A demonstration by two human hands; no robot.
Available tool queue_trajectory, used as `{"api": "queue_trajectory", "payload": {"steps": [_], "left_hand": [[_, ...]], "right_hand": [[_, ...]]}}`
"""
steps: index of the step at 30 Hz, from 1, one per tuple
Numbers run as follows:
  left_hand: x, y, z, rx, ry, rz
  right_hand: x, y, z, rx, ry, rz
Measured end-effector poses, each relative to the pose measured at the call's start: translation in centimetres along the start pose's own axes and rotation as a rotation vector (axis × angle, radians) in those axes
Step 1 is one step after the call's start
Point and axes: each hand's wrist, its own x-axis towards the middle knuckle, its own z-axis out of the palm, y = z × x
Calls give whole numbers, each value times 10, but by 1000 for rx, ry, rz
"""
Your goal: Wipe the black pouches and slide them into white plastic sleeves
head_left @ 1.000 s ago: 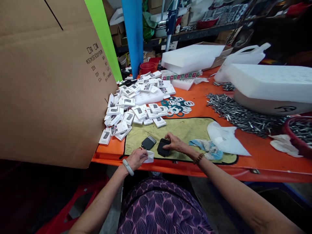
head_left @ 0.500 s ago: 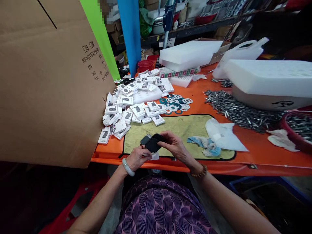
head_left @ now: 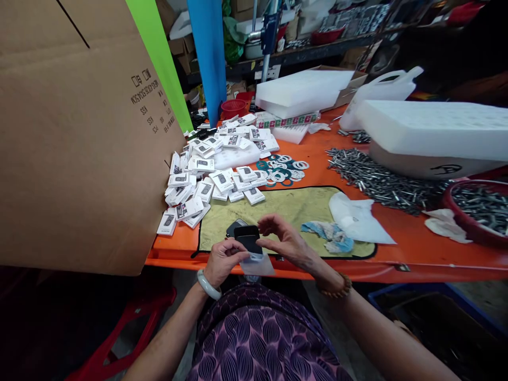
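My left hand (head_left: 226, 260) pinches the edge of a small translucent plastic bag (head_left: 260, 264) at the table's front edge. The lower end of a black flat piece with rounded corners (head_left: 248, 238) sits in the mouth of the bag; its upper part stands out. My right hand (head_left: 288, 241) is just to the right of the black piece, fingers apart and curved. Its thumb tip is close to the piece's side; whether it touches I cannot tell. Behind the black piece, a second dark, phone-like piece (head_left: 235, 227) lies on the yellow mat (head_left: 286, 206).
Many small white boxes (head_left: 222, 180) are heaped at the left beside a large cardboard box (head_left: 87, 148). Rings (head_left: 283, 169) lie behind the mat. A blue-and-white rag (head_left: 331, 235) and white sheet (head_left: 357, 217) lie right, near piled metal pins (head_left: 381, 180) and a red basket (head_left: 456, 211).
The black piece has gone from between both hands into the mouth of the bag. My right hand has opened away from it. The second dark piece now lies on the mat, apart from my fingers.
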Motion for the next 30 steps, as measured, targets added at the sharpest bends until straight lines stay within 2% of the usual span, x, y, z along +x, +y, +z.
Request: {"api": "queue_trajectory", "payload": {"steps": [2,6,12,15,18,20,22,26,28,30], "left_hand": [[0,3,-1,-49,61,5],[-1,8,-1,-52,125,68],[-7,10,2,109,198,237],[-10,9,1,144,161,266],[-13,8,0,156,58,297],[-14,10,-1,155,21,310],[-15,15,-2,136,40,305],[-17,29,-3,-35,36,248],[-19,33,-2,-142,12,206],[-20,33,-1,-214,39,161]], "right_hand": [[-7,4,2,-24,44,-49],[-18,5,10,-101,46,-115],[-23,-2,21,-219,52,-120],[-22,-1,21,-194,78,-105],[-21,-1,19,-111,115,-74],[-21,-3,17,-43,101,-50],[-22,-7,14,10,47,-40],[-25,-19,13,86,-52,-55],[-25,-22,17,150,-73,-38],[-24,-23,23,227,-64,-1]]}}
